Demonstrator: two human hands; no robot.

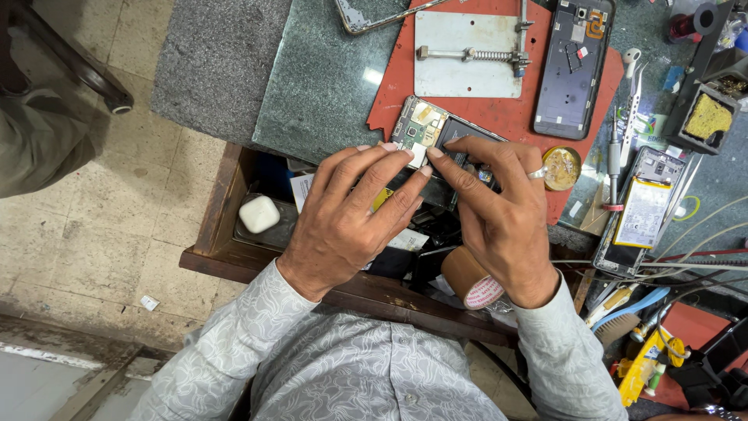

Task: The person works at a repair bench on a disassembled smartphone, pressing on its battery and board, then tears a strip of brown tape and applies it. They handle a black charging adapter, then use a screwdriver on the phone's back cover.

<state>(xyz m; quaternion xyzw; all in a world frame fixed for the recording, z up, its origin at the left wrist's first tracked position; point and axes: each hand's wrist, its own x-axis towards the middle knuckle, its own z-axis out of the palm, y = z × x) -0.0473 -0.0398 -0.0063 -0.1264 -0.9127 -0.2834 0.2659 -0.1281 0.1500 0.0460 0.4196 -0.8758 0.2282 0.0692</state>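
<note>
Head view: left hand (351, 210) and right hand (491, 210) pinch the opened phone (436, 132), grips closed on it, mid-disassembly; careful prying seems next.

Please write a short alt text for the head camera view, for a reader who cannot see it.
Both hands, left hand and right hand, press fingertips on an opened phone lying on a red mat at the edge of a stone bench. A metal plate, a second opened phone, a tape roll and tools lie around.

White-labelled battery (643, 210) in the opened phone at right; pink-printed label on the brown tape roll (484, 291).
</note>
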